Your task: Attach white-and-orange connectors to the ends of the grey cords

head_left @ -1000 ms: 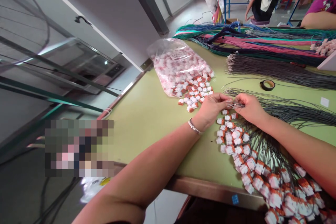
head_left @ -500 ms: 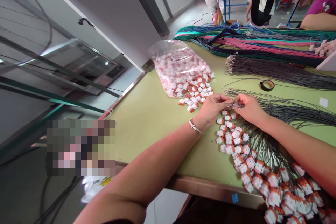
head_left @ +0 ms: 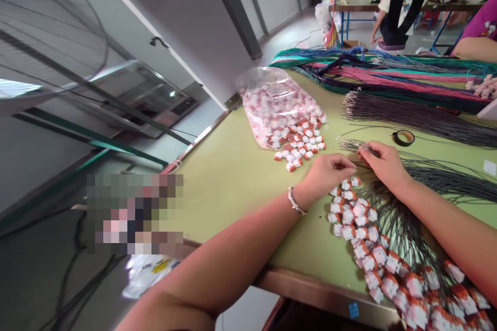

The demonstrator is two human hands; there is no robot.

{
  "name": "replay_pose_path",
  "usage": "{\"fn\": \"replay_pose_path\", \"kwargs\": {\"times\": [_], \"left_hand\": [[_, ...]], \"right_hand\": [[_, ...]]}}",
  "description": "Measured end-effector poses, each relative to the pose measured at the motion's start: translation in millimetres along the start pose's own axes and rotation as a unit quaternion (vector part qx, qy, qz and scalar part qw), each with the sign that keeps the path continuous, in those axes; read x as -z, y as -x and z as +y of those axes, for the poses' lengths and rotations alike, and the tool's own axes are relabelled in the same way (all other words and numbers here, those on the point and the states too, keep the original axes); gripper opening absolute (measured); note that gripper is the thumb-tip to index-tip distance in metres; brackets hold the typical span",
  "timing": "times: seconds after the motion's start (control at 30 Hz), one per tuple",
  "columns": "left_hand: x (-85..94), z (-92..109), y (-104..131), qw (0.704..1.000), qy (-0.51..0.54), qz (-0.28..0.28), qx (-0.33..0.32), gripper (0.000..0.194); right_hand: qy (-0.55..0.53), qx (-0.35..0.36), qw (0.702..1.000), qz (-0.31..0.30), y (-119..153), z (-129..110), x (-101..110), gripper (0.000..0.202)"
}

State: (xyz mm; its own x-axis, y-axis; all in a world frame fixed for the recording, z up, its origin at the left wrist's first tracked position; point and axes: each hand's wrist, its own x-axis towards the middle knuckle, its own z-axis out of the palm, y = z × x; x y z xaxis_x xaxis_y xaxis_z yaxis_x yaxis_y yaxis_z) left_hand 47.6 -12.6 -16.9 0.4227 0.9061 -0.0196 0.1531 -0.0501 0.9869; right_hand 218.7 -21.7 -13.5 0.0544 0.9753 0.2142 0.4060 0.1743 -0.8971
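My left hand (head_left: 328, 173), with a bracelet at the wrist, is closed in a pinch just above the wired connectors. Whatever its fingertips hold is hidden or too small to make out. To its right, my right hand (head_left: 384, 163) has its fingers closed on dark wires (head_left: 367, 149) near their bare metal ends. Below both hands trails a pile of white-and-orange connectors (head_left: 359, 220) with dark wires attached, running over the table's front edge. Loose connectors (head_left: 301, 145) spill from a clear plastic bag (head_left: 272, 88) left of the hands.
A roll of black tape (head_left: 404, 138) lies beyond my right hand. Behind it are a bundle of dark wires (head_left: 404, 114) and long coloured wires (head_left: 349, 64). The green table (head_left: 233, 181) has a metal edge. Other people are at the far right.
My hands were together at the wire ends and are now apart. My right hand has moved back toward the wire tips; my left has come toward me. The whole view has shifted slightly.
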Motion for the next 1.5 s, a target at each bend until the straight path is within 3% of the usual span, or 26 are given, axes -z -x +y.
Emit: {"fn": "replay_pose_path", "kwargs": {"times": [0.17, 0.27, 0.33, 0.37, 0.4, 0.43, 0.47, 0.57, 0.67, 0.77, 0.83, 0.87, 0.93, 1.0, 1.07, 1.17, 1.3, 1.5], "left_hand": [[-21.2, 17, 24, 0.965, -0.101, -0.198, -0.141, 0.014], [-8.2, 27, 25, 0.943, -0.13, -0.255, -0.169, 0.02], [14.3, 31, 18, 0.954, -0.183, -0.184, -0.147, 0.019], [27.3, 31, 13, 0.958, -0.235, -0.092, -0.136, 0.018], [39.9, 31, 7, 0.946, -0.301, 0.014, -0.12, 0.017], [50.9, 30, 2, 0.922, -0.365, 0.081, -0.099, 0.016], [59.4, 28, -2, 0.902, -0.414, 0.108, -0.066, 0.014], [67.2, 22, -9, 0.854, -0.516, 0.068, -0.013, 0.014], [59.5, 18, -7, 0.807, -0.591, 0.003, -0.022, 0.022], [57.2, 18, -5, 0.8, -0.6, 0.001, -0.029, 0.03], [60.2, 20, -6, 0.836, -0.546, 0.04, -0.036, 0.029], [61.7, 21, -7, 0.868, -0.492, 0.061, -0.032, 0.027], [61.7, 22, -8, 0.944, -0.32, 0.075, 0.006, 0.019], [56.2, 22, -8, 0.99, -0.105, 0.052, 0.073, 0.014], [46.5, 19, -7, 0.989, 0.079, 0.021, 0.122, 0.013], [31.6, 12, -7, 0.96, 0.239, 0.007, 0.144, 0.013], [21.8, 5, -9, 0.937, 0.307, 0.013, 0.165, 0.007], [19.5, 7, -8, 0.925, 0.334, 0.004, 0.18, 0.008]], "right_hand": [[-0.069, -0.052, 0.996, -0.003, 1, 3, 1, 0.025], [-0.106, -0.05, 0.993, -0.009, 4, 2, 1, 0.025], [-0.094, -0.015, 0.995, -0.014, 5, 1, 0, 0.018], [-0.077, 0.009, 0.997, -0.015, 6, 1, -1, 0.015], [-0.057, 0.031, 0.998, -0.015, 7, 1, -2, 0.011], [-0.037, 0.047, 0.998, -0.014, 8, 1, -3, 0.009], [-0.022, 0.055, 0.998, -0.013, 9, 1, -4, 0.007], [-0.014, 0.039, 0.999, -0.008, 10, 1, -6, 0.008], [-0.035, 0.017, 0.999, -0.015, 9, 0, -7, 0.013], [-0.053, -0.005, 0.998, -0.038, 7, -2, -7, 0.018], [-0.058, -0.007, 0.997, -0.045, 6, -3, -7, 0.019], [-0.056, -0.006, 0.997, -0.048, 6, -3, -7, 0.019], [-0.05, -0.007, 0.997, -0.055, 5, -4, -6, 0.018], [-0.042, -0.009, 0.997, -0.057, 5, -4, -6, 0.018], [-0.036, -0.005, 0.998, -0.053, 5, -4, -5, 0.019], [-0.028, 0.0, 0.998, -0.052, 6, -7, -4, 0.02], [-0.016, -0.004, 0.998, -0.057, 7, -11, -2, 0.023], [-0.01, -0.008, 0.998, -0.067, 7, -13, -3, 0.022]]}}
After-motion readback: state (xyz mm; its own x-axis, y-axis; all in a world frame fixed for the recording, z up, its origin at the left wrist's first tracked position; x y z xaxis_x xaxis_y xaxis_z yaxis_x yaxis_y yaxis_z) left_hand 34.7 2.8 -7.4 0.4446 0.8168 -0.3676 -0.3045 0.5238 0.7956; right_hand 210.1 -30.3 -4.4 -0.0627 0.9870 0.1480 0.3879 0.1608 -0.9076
